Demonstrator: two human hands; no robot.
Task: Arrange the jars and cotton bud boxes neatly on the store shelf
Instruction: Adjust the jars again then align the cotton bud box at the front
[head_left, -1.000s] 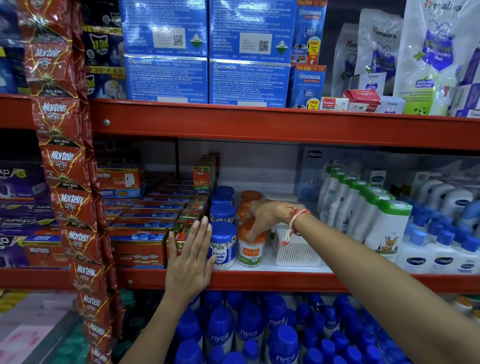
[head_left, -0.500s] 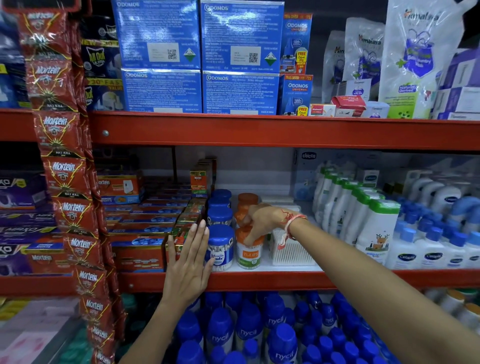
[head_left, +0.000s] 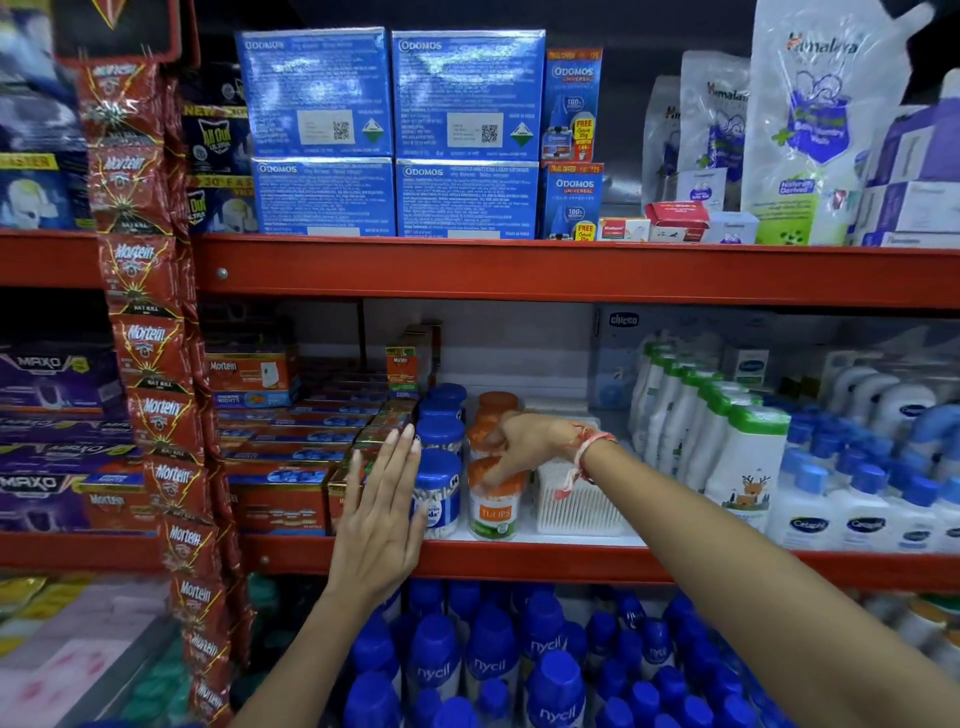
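On the middle shelf (head_left: 519, 564) stand a row of blue-lidded cotton bud jars (head_left: 439, 499) and, to its right, a row of orange-lidded jars. My right hand (head_left: 519, 441) reaches in from the right, its fingers closed over the lid of the front orange-lidded Tulips jar (head_left: 493, 512). My left hand (head_left: 382, 519) is flat with fingers spread, its palm against the left side of the front blue-lidded jar. A clear cotton bud box (head_left: 576, 501) sits just right of the orange jars, partly behind my right wrist.
Mortein boxes (head_left: 280, 499) are stacked left of the jars. White bottles with green caps (head_left: 743, 462) and Cetaphil bottles stand to the right. Red Mortein sachet strips (head_left: 156, 364) hang down at left. Blue Nycil bottles (head_left: 488, 670) fill the shelf below, Odomos boxes the shelf above.
Both hands stay almost where they were. My right hand has settled slightly lower onto the front orange lid. The view has tilted a little downward.
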